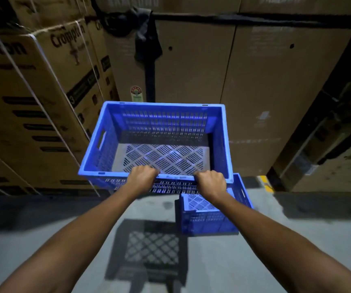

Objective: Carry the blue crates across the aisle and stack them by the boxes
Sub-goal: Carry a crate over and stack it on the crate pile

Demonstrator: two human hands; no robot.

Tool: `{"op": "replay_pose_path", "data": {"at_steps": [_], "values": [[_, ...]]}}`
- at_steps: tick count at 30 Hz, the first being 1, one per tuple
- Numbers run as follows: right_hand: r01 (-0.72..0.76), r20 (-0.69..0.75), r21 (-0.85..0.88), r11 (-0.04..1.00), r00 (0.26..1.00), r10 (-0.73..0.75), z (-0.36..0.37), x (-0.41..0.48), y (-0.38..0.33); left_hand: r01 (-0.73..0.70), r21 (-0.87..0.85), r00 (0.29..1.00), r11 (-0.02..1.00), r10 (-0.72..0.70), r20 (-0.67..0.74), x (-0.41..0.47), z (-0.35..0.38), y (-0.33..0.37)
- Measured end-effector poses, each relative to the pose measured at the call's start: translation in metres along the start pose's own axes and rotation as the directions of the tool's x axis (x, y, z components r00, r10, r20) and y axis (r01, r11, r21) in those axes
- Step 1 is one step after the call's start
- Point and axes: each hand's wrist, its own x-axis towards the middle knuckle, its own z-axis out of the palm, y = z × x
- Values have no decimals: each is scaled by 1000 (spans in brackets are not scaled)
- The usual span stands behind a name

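I hold an empty blue slotted crate (107, 144) in the air in front of me, its open top facing up. My left hand (141, 176) and my right hand (210, 182) both grip its near rim, fingers curled over the edge. Below it and to the right, a second blue crate (208, 218) stands on the concrete floor, partly hidden by my right wrist and the held crate. The held crate throws a lattice shadow on the floor beneath it.
Tall brown cardboard boxes (254, 92) rise straight ahead behind a black rail with a dark cloth (147, 39) hung on it. Strapped printed cartons (33, 102) are stacked at the left. More boxes and a yellow floor mark (266, 182) are at the right.
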Motion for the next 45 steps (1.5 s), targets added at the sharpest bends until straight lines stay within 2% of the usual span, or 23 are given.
{"op": "replay_pose_path", "data": {"at_steps": [9,15,18,23,28,34,39,45], "values": [[26,113,91,996,993,-36,79,75,42,33,-6,994,999,-32,108,82,54,18],[114,131,111,987,983,-128,200,133,49,114,-4,971,993,-111,210,136,167,28],[143,136,123,982,978,-160,266,152,39,109,22,964,994,-111,243,154,233,25],[131,174,171,976,972,-161,361,163,29,88,16,963,996,-89,255,176,330,28],[119,203,143,983,968,-146,423,175,32,74,-23,961,997,-65,269,198,394,39],[140,181,113,984,970,-159,454,190,39,47,-57,964,997,-31,264,219,428,42],[96,213,133,986,969,-123,457,190,51,-8,-93,962,996,33,270,225,422,48],[43,249,81,996,967,-62,461,184,89,-40,-106,960,994,68,273,233,409,89]]}}
